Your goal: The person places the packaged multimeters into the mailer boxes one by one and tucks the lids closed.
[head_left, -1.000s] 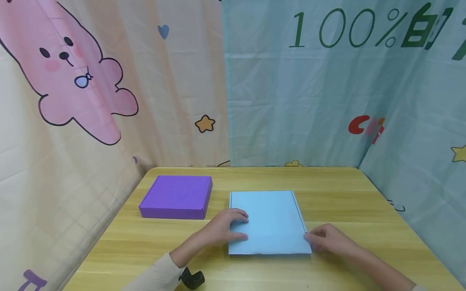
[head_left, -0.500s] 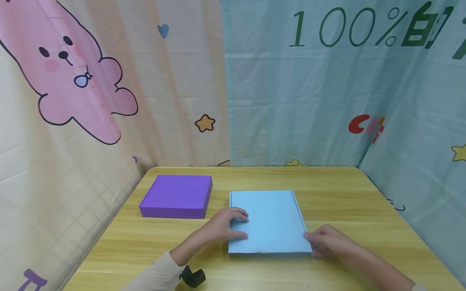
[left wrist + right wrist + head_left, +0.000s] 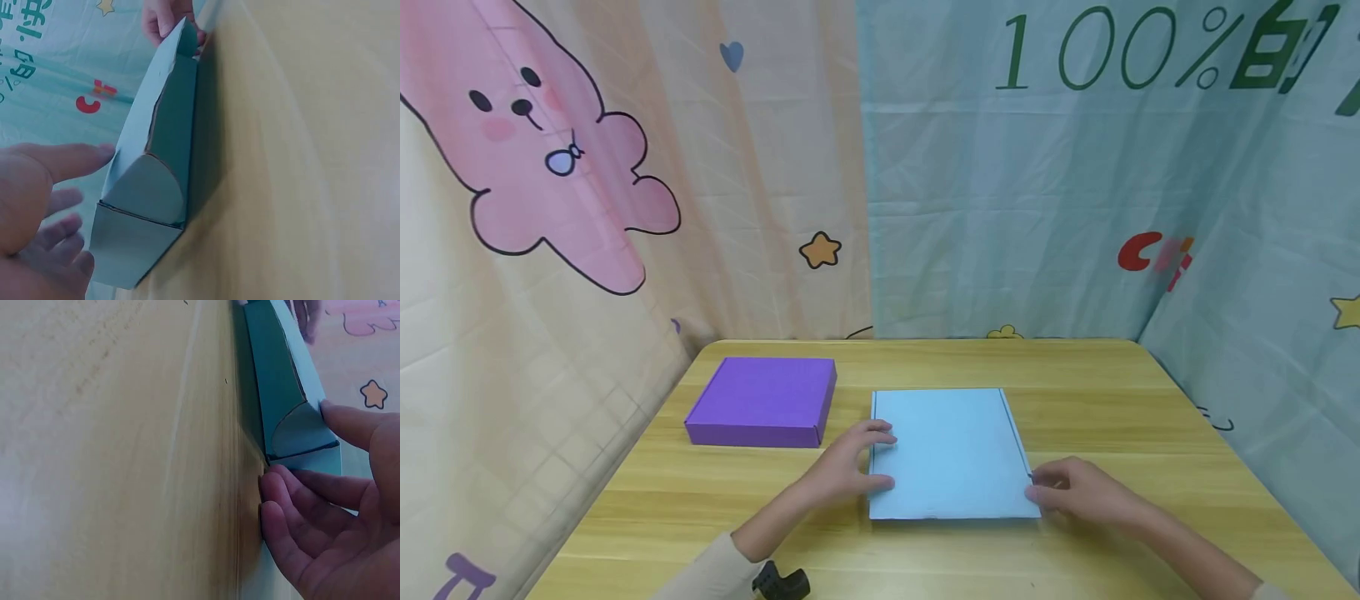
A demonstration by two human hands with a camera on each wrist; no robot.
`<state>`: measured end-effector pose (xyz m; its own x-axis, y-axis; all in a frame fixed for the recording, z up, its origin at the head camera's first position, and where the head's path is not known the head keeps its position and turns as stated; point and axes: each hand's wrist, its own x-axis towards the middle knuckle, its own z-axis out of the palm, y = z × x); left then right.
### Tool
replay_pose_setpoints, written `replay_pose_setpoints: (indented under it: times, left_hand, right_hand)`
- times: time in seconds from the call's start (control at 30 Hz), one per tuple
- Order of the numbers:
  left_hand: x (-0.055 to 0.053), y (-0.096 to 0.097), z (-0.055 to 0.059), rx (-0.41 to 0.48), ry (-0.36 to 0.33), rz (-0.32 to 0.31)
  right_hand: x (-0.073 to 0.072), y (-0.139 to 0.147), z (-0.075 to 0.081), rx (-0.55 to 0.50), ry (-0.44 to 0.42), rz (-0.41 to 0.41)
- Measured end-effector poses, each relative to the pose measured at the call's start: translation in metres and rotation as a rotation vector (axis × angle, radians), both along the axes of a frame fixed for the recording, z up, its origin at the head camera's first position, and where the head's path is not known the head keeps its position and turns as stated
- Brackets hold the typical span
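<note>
A light blue cardboard box [image 3: 951, 454] lies flat on the wooden table. In the left wrist view, its lid edge [image 3: 156, 103] juts out over the darker front wall [image 3: 174, 125], with a rounded side tab [image 3: 147, 187] showing at the corner. My left hand [image 3: 853, 467] is spread at the box's left side, thumb tip right at the lid's edge and the other fingers loosely bent. My right hand [image 3: 1082, 492] holds the front right corner. In the right wrist view, its thumb lies at the lid edge and its curled fingers [image 3: 294, 506] at the side wall.
A closed purple box [image 3: 763, 402] sits at the table's back left. Near the left sleeve is a black wrist piece [image 3: 781, 581]. Printed curtains [image 3: 1000, 208] hang behind the wooden table [image 3: 1075, 400] and along both sides.
My left hand has shifted left, its fingers reaching less far over the lid. My right hand's fingers have risen slightly at the corner. The blue box stays about where it was.
</note>
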<state>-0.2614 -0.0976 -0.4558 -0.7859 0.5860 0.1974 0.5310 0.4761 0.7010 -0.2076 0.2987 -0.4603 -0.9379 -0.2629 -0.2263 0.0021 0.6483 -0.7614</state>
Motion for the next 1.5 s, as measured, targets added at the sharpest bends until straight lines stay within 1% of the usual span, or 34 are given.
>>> replay_pose_setpoints:
  times: [0.07, 0.13, 0.2, 0.3, 0.37, 0.47, 0.53, 0.7, 0.8, 0.87, 1.0, 1.1, 1.17, 1.3, 1.4, 1.5]
  left_hand:
    - [0.005, -0.005, -0.002, 0.054, -0.036, 0.049]
    - [0.01, -0.01, -0.004, 0.108, -0.123, 0.069]
    - [0.012, -0.014, -0.006, 0.157, -0.231, 0.05]
    - [0.013, -0.017, -0.009, 0.199, -0.38, 0.007]
    - [0.013, -0.019, -0.01, 0.226, -0.439, -0.019]
    - [0.012, -0.02, -0.012, 0.245, -0.48, -0.028]
    - [0.012, -0.02, -0.012, 0.248, -0.491, -0.029]
    - [0.009, -0.02, -0.012, 0.248, -0.476, -0.022]
    - [0.008, -0.02, -0.014, 0.253, -0.465, -0.011]
    - [0.007, -0.02, -0.018, 0.249, -0.448, -0.002]
    - [0.007, -0.018, -0.026, 0.212, -0.387, 0.024]
    - [0.008, -0.015, -0.031, 0.178, -0.347, 0.038]
    - [0.007, -0.013, -0.031, 0.17, -0.328, 0.042]
    - [0.005, -0.01, -0.026, 0.158, -0.292, 0.055]
    - [0.004, -0.01, -0.025, 0.162, -0.286, 0.05]
    - [0.004, -0.012, -0.026, 0.175, -0.282, 0.037]
  right_hand:
    - [-0.001, 0.001, 0.001, 0.02, 0.028, 0.02]
    - [-0.003, 0.003, 0.002, 0.03, 0.054, 0.045]
    - [-0.005, 0.004, 0.003, 0.038, 0.078, 0.07]
    - [-0.01, 0.005, 0.002, 0.026, 0.1, 0.1]
    - [-0.014, 0.004, 0.002, 0.016, 0.107, 0.119]
    - [-0.018, 0.004, 0.0, -0.01, 0.101, 0.138]
    - [-0.02, 0.005, 0.0, -0.014, 0.107, 0.15]
    - [-0.023, 0.006, 0.001, -0.024, 0.132, 0.162]
    - [-0.024, 0.006, 0.001, -0.043, 0.144, 0.187]
    - [-0.024, 0.005, 0.0, -0.042, 0.154, 0.196]
    - [-0.024, 0.004, -0.003, 0.034, 0.2, 0.205]
    - [-0.023, 0.002, -0.004, 0.093, 0.23, 0.234]
    - [-0.024, 0.002, -0.004, 0.113, 0.248, 0.257]
    - [-0.027, 0.001, -0.001, 0.141, 0.297, 0.29]
    - [-0.03, 0.001, 0.001, 0.154, 0.326, 0.306]
    - [-0.03, 0.0, 0.002, 0.16, 0.347, 0.319]
